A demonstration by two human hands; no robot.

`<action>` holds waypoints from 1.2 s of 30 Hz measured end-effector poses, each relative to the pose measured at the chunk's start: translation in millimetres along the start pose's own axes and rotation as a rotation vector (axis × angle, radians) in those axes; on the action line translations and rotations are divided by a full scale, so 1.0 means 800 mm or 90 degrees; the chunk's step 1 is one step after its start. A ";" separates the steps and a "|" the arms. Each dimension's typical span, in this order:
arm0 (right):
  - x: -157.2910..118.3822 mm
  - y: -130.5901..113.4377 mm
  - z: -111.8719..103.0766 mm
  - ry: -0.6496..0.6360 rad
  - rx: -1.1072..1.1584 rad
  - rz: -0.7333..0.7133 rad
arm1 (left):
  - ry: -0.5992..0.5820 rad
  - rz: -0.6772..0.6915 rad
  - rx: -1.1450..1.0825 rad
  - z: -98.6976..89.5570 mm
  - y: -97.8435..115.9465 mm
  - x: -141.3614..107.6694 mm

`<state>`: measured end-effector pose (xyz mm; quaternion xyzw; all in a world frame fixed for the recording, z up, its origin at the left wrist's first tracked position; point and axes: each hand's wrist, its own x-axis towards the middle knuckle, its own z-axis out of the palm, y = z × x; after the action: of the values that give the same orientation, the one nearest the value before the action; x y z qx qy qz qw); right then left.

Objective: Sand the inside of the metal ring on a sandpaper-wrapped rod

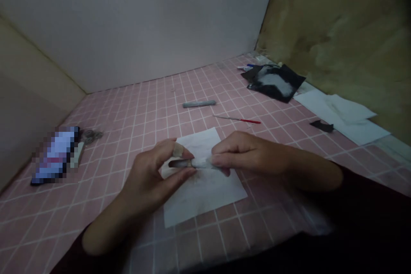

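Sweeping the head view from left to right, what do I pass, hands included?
Pixelated dark-edged object → tangled gray clump → left hand → right hand → small dark scrap on the right.

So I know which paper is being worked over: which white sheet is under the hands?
The single sheet in the middle, beneath the left hand and right hand. The other white sheets overlap near the wall on the right.

We see a pink tabletop [135, 113] with a white grid, and a slim tool's red handle [251, 121].
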<state>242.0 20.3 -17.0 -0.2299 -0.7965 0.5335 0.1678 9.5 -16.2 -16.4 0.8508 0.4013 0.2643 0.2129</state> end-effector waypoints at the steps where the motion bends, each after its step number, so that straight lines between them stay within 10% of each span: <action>1: 0.000 0.000 0.001 -0.002 0.007 0.004 | -0.010 0.008 -0.010 0.000 0.001 0.000; 36: 0.000 0.001 -0.001 0.000 -0.019 0.002 | 0.011 0.003 -0.004 0.001 -0.007 0.001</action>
<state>242.1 21.1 -17.6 -0.2337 -0.8038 0.5222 0.1632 7.3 -12.2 -20.1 0.8485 0.4005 0.2734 0.2116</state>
